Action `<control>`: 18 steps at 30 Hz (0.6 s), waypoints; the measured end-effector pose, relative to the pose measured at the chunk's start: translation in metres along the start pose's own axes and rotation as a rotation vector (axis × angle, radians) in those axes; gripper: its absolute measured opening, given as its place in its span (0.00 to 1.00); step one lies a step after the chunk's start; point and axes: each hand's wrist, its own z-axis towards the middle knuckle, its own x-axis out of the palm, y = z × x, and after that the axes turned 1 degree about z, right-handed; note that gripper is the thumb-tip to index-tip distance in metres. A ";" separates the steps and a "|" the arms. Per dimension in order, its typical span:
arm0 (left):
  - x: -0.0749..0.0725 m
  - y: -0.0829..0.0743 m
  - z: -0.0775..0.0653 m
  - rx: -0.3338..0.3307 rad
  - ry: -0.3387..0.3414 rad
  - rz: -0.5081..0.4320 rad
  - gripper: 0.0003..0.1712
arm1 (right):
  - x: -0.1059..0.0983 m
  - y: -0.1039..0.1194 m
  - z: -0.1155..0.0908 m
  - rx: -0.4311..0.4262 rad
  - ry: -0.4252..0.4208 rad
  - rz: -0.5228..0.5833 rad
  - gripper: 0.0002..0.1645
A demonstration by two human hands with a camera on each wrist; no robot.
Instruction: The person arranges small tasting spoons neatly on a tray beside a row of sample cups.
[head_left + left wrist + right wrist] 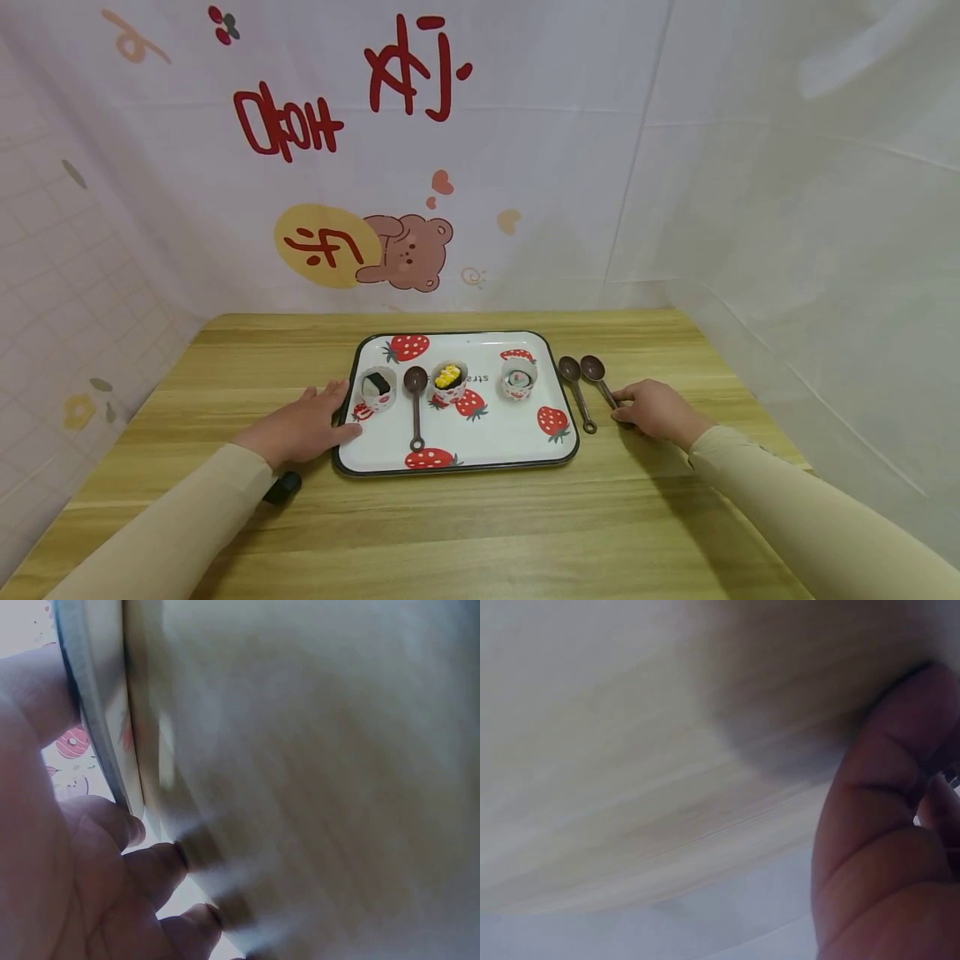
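Note:
At the right of the table, my right hand point(660, 410) pinches the handle end of a dark brown measuring spoon point(593, 367). In the right wrist view its bent fingers point(877, 817) are close over the wood, and the spoon is hidden there. A matching spoon point(572, 371) lies between it and the tray. My left hand point(303, 423) rests at the left side of a white strawberry-print tray point(480, 446), thumb over the rim and other fingers loosely spread outside it. On the tray, a third brown spoon point(416, 382) lies between two paper cups.
The tray carries a cup of rice ball point(377, 387), a cup with yellow topping point(449, 382) and a cup with a round sushi roll point(518, 379). A dark object point(282, 488) sits by the left wrist. White printed cloth point(525, 167) hangs behind the wooden table point(450, 533).

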 end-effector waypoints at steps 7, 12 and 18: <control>0.000 0.000 0.001 -0.012 0.004 0.003 0.61 | 0.000 0.003 -0.002 0.002 -0.013 -0.003 0.24; 0.000 0.000 0.001 -0.008 0.003 -0.001 0.61 | -0.001 0.005 -0.004 0.001 -0.023 0.009 0.21; 0.000 0.000 0.001 -0.003 0.003 -0.005 0.61 | 0.002 0.000 -0.002 0.026 -0.034 0.119 0.15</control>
